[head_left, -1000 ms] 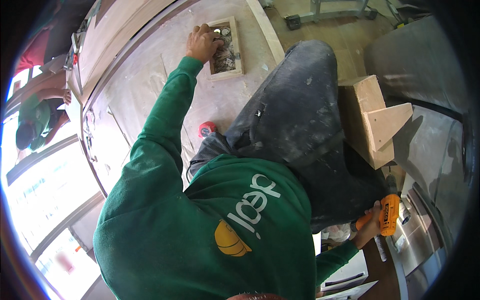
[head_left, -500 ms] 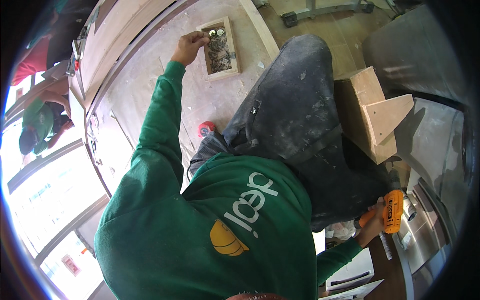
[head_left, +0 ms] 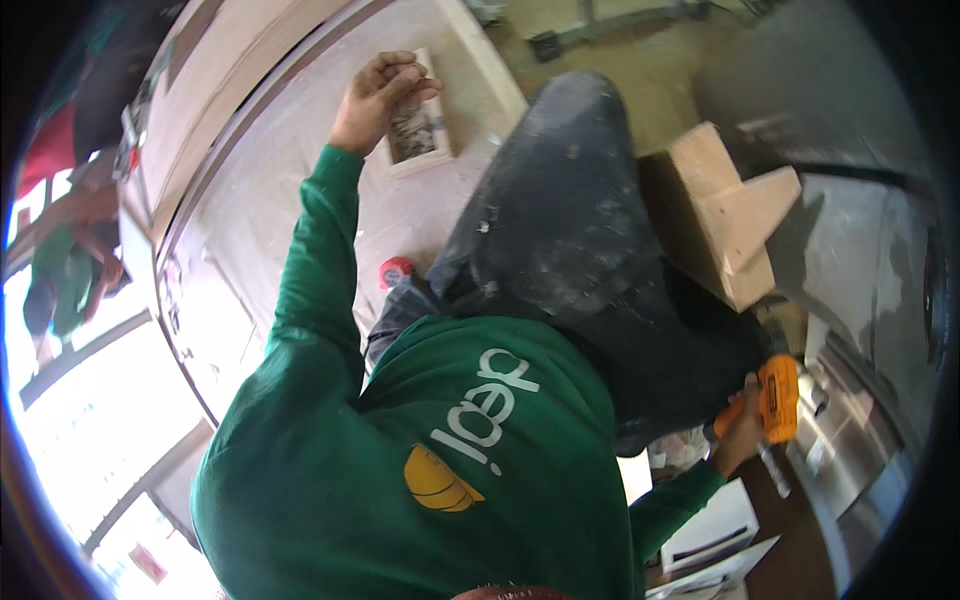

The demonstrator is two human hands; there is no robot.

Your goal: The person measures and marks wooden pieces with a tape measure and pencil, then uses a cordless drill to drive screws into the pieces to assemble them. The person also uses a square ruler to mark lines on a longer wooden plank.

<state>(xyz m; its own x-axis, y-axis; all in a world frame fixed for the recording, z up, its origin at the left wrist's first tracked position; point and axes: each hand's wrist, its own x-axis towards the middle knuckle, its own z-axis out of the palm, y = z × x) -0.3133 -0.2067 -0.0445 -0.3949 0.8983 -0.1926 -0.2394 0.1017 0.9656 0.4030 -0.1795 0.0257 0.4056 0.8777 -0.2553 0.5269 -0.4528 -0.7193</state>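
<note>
My left hand is raised over a shallow wooden box. Thumb and fingers are pinched together, and what they hold, if anything, is too small to make out. Small greyish pieces that look like screws lie in the box, its far part covered by the hand. Down at the right, my right hand is wrapped around the handle of an orange cordless drill, held beside my leg.
A block-like wooden piece with a triangular bracket stands right of my knee. A red tape measure lies on the pale board near my other leg. White boxes sit at lower right. Another person is at far left.
My left hand has come up from the box's edge, looks larger, and covers its far end. The whole view has shifted a little; my right hand keeps hold of the drill.
</note>
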